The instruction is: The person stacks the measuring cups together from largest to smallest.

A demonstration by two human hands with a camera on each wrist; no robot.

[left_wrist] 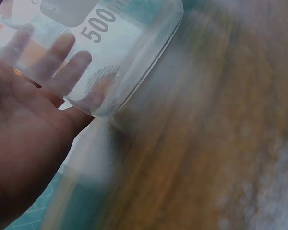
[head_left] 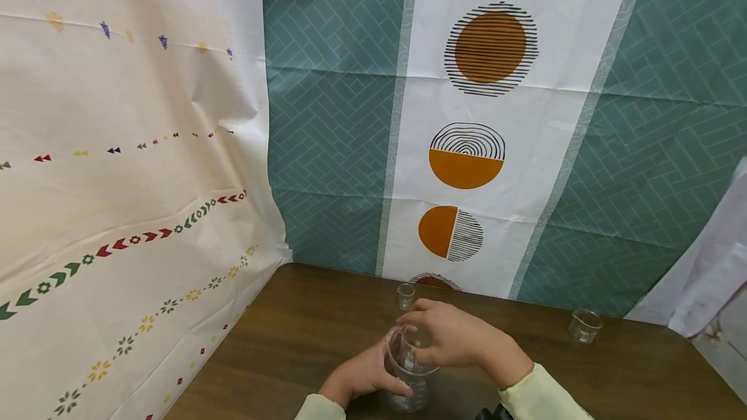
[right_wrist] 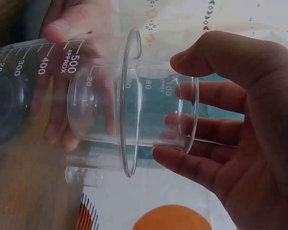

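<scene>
A large clear glass beaker (head_left: 411,400) marked up to 500 stands upright on the table, and my left hand (head_left: 373,368) grips its side with the thumb at the front. In the left wrist view, the fingers of that hand show through the glass beside a large "500". A smaller beaker (right_wrist: 151,108), marked up to 100, is held near its rim by the fingertips and thumb of my right hand (right_wrist: 249,100). Its lower part is inside the big beaker's mouth, while its upper part sticks out above the rim. Whether it touches the larger wall, I cannot tell.
A tiny beaker (head_left: 406,297) stands on the wooden table (head_left: 292,342) behind my hands. Farther right, near the back edge, is another small beaker (head_left: 585,326). Patterned cloths (head_left: 332,148) hang behind the table and along its left side.
</scene>
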